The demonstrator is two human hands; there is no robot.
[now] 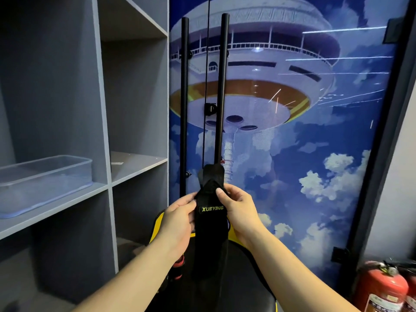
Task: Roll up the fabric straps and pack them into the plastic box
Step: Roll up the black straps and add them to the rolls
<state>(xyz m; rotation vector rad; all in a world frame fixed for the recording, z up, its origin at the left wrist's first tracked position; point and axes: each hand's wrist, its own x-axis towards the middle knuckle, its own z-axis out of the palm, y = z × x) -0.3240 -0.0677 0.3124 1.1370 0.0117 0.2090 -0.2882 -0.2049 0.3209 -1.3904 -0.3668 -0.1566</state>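
Observation:
A black fabric strap (210, 228) with a yellow-green "XUEYING" label hangs upright in front of me, its top end folded over. My left hand (179, 218) pinches its left edge near the top. My right hand (238, 210) pinches the folded top end from the right, thumb on the front. The strap's long tail drops down between my forearms. A clear plastic box (45, 176), open and with nothing visible inside, sits on a grey shelf at the left.
A grey shelving unit (105, 131) fills the left side. Two black door bars (221, 86) stand before a blue printed door. A black and yellow chair seat (243, 278) lies below my hands. Red fire extinguishers (382, 287) stand at the lower right.

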